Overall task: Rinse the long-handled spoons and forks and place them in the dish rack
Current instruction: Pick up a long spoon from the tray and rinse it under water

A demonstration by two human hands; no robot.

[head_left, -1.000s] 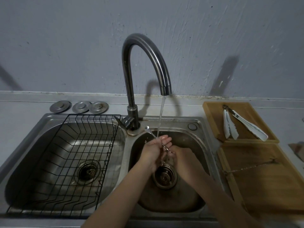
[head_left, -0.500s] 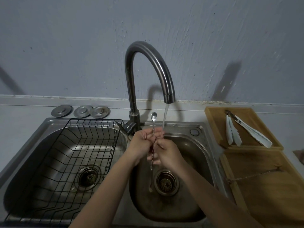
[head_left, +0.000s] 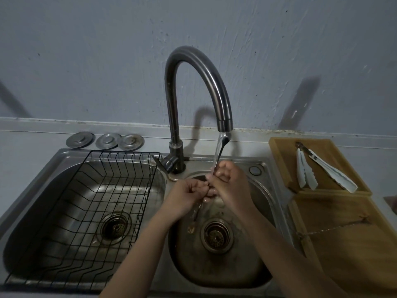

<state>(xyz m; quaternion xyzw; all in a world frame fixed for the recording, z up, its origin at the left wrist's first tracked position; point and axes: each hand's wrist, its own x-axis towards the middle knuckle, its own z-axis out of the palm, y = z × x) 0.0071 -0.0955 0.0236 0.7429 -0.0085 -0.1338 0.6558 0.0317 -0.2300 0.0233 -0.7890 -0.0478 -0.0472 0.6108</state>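
Taking the small right-hand steel sink basin [head_left: 219, 274] as the landmark: nearest the viewer, both bare forearms reach in over its front rim. Above its round brass-coloured drain strainer [head_left: 215, 236], the left hand [head_left: 186, 197] is curled closed, fingers folded in toward the palm, pinching the lower part of a long-handled utensil whose gold-tinted end [head_left: 191, 228] hangs down just left of the drain. The right hand [head_left: 228, 179] sits a little farther back and higher, also closed in a loose fist around the thin shaft. From the top of that fist a slim silver long-handled spoon [head_left: 222, 145] rises, its bowl right in the running water stream [head_left: 217, 151] just under the spout. Whether the hands hold one utensil or a bundle cannot be told; the grip hides it.

To the left of the basin, the black wire dish rack [head_left: 90, 190] sits in the larger basin and shows no cutlery, so by my reading the task is in its early rinsing stage: nothing racked yet. To the right of the basin, on the wooden tray [head_left: 335, 233], lies another thin long-handled piece [head_left: 335, 227], likely awaiting rinsing, and farther back white-tipped tongs [head_left: 322, 168]. Behind the basin stands the dark curved gooseneck tap [head_left: 193, 78], with three round metal drain covers [head_left: 105, 140] off to its left.
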